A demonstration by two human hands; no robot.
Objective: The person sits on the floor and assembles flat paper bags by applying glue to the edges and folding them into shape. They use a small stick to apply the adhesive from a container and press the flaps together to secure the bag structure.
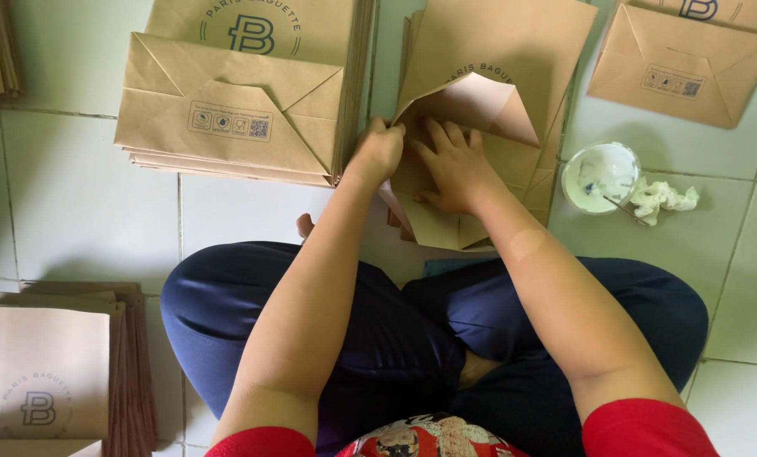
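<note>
- Brown paper bag (480, 101) lies flat on the white tiled floor (82, 211) right in front of the seated person's crossed legs (412, 330), on top of a small stack of like bags; its bottom end is folded open, with one triangular flap (489, 106) lifted and showing its paler inside.
- Left hand (378, 151) is curled with fingers together, pinching the bag's folded edge at the left side of the opening.
- Right hand (453, 165) lies palm down on the bag just below the lifted flap, fingers stretched out and slightly spread, pressing the paper flat; it grips nothing.
- The two hands sit just beside each other, nearly touching.
- A finished stack of folded bags (234, 110) lies to the left, just beside the left hand.
- A small round white bowl (600, 176) with a thin stick in it stands to the right, with a crumpled white cloth (665, 198) touching its side.
- More bags (683, 59) lie at the upper right, and another pile (57, 372) at the lower left.
</note>
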